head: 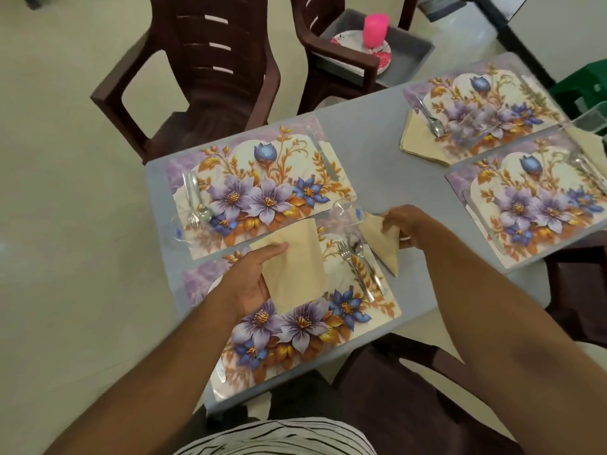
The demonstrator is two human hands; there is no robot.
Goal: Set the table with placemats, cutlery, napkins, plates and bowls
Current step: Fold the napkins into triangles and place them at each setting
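Head view, left hand [253, 274]: gripping a flat beige napkin [292, 261] by its edge, fingers curled round it, above the near floral placemat [305, 326].
Head view, right hand [402, 226]: pinching a folded napkin [382, 246] just beside the fork [353, 262].
Handling: napkins are looking light, limp; likely best pinching corners or folds.

I stood over a grey tabletop [358, 133] on a pale, glossy floor [59, 133]. Dark brown plastic chairs [197, 70] ringed it. A green stool [581, 90] sat at my far right.
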